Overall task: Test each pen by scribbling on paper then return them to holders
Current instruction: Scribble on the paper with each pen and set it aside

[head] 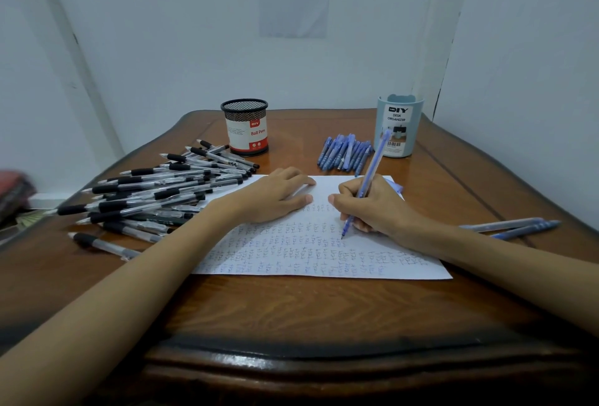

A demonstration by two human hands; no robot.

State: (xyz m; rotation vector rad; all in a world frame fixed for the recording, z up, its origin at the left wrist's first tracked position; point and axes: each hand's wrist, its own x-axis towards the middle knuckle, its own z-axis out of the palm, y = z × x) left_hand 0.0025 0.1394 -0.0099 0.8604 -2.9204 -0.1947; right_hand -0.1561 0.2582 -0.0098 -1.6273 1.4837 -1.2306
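A white sheet of paper [291, 253] lies on the wooden table, covered with rows of blue scribbles. My right hand [376, 208] grips a blue pen [372, 166], its tip touching the paper near the sheet's middle. My left hand [275, 195] rests flat on the paper's upper left part, fingers straight. A black mesh pen holder [245, 127] stands at the back centre. A light blue desk organizer [399, 125] stands at the back right. Both holders look empty from here.
A big pile of black-grip pens [155, 191] lies left of the paper. Several blue pens [345, 153] lie beside the organizer. Two more blue pens [515, 227] lie at the right. The table [291, 315] sits in a white-walled corner.
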